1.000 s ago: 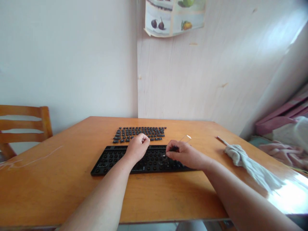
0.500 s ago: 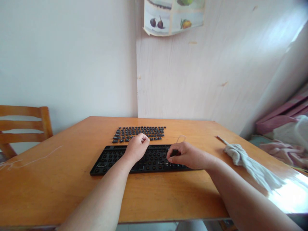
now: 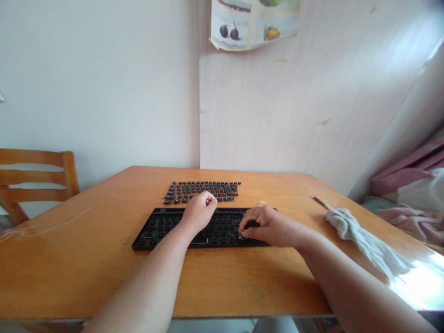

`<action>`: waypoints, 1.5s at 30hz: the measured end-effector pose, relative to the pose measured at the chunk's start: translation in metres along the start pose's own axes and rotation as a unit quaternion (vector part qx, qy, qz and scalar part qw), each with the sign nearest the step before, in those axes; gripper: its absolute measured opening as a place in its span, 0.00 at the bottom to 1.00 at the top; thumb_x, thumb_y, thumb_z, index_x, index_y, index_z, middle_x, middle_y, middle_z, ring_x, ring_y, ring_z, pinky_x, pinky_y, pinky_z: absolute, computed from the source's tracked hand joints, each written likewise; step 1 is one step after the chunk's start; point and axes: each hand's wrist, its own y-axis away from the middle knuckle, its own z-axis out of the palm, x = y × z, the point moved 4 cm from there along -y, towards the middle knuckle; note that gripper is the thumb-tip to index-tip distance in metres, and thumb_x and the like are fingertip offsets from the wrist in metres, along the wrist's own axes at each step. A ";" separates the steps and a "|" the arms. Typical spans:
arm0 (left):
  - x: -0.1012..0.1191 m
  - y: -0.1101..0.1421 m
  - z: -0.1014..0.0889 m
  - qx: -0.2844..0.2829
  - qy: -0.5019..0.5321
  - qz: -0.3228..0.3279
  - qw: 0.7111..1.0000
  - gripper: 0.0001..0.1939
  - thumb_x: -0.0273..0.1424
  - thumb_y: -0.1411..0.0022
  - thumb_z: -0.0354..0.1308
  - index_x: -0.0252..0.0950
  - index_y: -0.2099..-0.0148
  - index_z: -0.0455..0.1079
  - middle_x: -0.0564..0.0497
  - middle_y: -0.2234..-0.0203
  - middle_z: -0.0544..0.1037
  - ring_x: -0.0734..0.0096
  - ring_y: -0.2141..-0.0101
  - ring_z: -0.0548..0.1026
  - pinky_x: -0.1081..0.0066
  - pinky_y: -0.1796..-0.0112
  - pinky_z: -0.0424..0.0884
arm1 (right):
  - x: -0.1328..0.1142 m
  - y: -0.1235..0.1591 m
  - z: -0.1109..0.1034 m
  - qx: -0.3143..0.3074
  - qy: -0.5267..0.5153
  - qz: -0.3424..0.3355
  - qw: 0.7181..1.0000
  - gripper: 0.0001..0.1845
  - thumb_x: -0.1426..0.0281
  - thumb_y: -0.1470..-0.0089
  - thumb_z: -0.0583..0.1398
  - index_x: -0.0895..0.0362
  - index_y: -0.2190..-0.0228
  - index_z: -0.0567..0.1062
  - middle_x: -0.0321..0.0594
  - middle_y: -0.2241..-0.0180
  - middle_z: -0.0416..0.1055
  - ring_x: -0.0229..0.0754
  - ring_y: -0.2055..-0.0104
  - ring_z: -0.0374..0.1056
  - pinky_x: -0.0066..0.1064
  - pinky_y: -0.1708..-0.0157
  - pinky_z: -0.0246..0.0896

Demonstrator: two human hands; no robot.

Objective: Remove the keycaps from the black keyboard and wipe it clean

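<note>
A black keyboard (image 3: 159, 225) lies on the wooden table, and across its left part the keycaps are off, baring the switches. Over its middle rests my left hand (image 3: 201, 208), fingers curled closed; whatever they may hold is hidden. My right hand (image 3: 265, 226) is low over the right part of the keyboard, thumb and fingers pinched. Thin wire loops of a keycap puller (image 3: 260, 204) stick up behind that hand, and its lower end is by the fingertips, too small to see clearly. Beyond the keyboard sit black keycaps (image 3: 201, 188) laid out in rows.
On the right of the table (image 3: 277, 286) lies a crumpled grey cloth (image 3: 360, 240) around a thin stick (image 3: 321, 202). Pale string (image 3: 58, 225) trails at the left. A wooden chair (image 3: 38, 178) stands beyond the left edge; folded fabrics (image 3: 412, 217) are piled at right.
My right hand has shifted slightly down toward the near edge of the keyboard, and the wire loops behind it have changed angle. My left hand stays in place over the keyboard.
</note>
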 end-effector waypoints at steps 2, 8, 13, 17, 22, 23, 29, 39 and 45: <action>-0.001 0.000 0.001 0.000 0.000 0.001 1.000 0.12 0.38 0.40 0.51 0.37 0.66 0.71 0.50 0.73 0.78 0.69 0.71 0.74 0.72 0.68 0.65 | 0.002 0.000 0.001 -0.002 -0.025 0.017 1.000 0.07 0.71 0.50 0.61 0.58 0.67 0.79 0.38 0.70 0.75 0.37 0.69 0.68 0.26 0.68 0.62; -0.003 -0.001 0.003 0.005 0.002 0.006 1.000 0.12 0.38 0.40 0.50 0.37 0.67 0.71 0.51 0.74 0.77 0.69 0.71 0.73 0.72 0.68 0.65 | 0.009 0.000 0.012 -0.029 -0.108 0.084 0.990 0.09 0.67 0.47 0.60 0.58 0.65 0.76 0.37 0.74 0.72 0.35 0.74 0.66 0.24 0.76 0.60; -0.004 -0.002 0.004 0.010 0.005 0.012 1.000 0.11 0.37 0.40 0.51 0.37 0.67 0.71 0.51 0.75 0.77 0.70 0.72 0.73 0.72 0.69 0.65 | 0.008 0.000 0.019 -0.037 -0.077 0.079 0.993 0.10 0.67 0.45 0.58 0.58 0.64 0.75 0.36 0.76 0.71 0.35 0.76 0.65 0.23 0.78 0.58; -0.003 -0.001 0.004 0.006 0.000 0.014 1.000 0.11 0.36 0.40 0.51 0.37 0.67 0.71 0.50 0.74 0.77 0.70 0.71 0.73 0.72 0.68 0.65 | 0.002 -0.003 0.018 -0.024 -0.020 0.042 0.999 0.10 0.67 0.44 0.57 0.58 0.66 0.76 0.35 0.76 0.70 0.34 0.75 0.64 0.24 0.76 0.57; -0.001 0.000 0.003 0.012 -0.006 0.023 1.000 0.09 0.35 0.41 0.52 0.37 0.67 0.71 0.51 0.74 0.76 0.70 0.72 0.72 0.72 0.69 0.64 | -0.004 -0.007 0.013 0.014 0.050 -0.023 0.998 0.09 0.67 0.46 0.59 0.58 0.69 0.77 0.36 0.73 0.70 0.36 0.70 0.64 0.26 0.69 0.57; -0.001 0.000 0.003 0.012 -0.007 0.025 1.000 0.09 0.35 0.41 0.52 0.37 0.67 0.71 0.51 0.74 0.76 0.70 0.72 0.72 0.72 0.70 0.64 | -0.002 -0.007 0.012 0.019 0.048 -0.007 0.999 0.09 0.66 0.46 0.59 0.58 0.69 0.77 0.35 0.75 0.69 0.35 0.72 0.62 0.25 0.71 0.56; 0.000 0.000 0.004 0.015 -0.004 0.032 0.999 0.08 0.34 0.41 0.52 0.38 0.68 0.70 0.52 0.75 0.76 0.71 0.73 0.71 0.72 0.70 0.63 | 0.004 -0.007 0.016 -0.010 0.000 0.067 0.998 0.11 0.63 0.45 0.58 0.58 0.70 0.73 0.29 0.80 0.58 0.31 0.78 0.52 0.23 0.79 0.47; 0.000 0.001 0.004 -0.001 -0.003 0.020 1.000 0.08 0.34 0.42 0.52 0.38 0.68 0.70 0.51 0.74 0.76 0.70 0.72 0.71 0.72 0.69 0.63 | 0.002 -0.010 0.021 0.102 0.069 0.117 0.985 0.16 0.60 0.46 0.55 0.57 0.78 0.69 0.30 0.83 0.59 0.32 0.81 0.51 0.25 0.81 0.44; 0.002 0.001 0.002 -0.010 -0.010 0.016 1.000 0.08 0.34 0.42 0.52 0.37 0.68 0.70 0.50 0.73 0.76 0.69 0.71 0.72 0.72 0.68 0.64 | 0.009 -0.009 0.020 0.133 0.038 0.150 0.979 0.14 0.64 0.49 0.56 0.56 0.82 0.66 0.31 0.85 0.63 0.32 0.83 0.54 0.25 0.83 0.44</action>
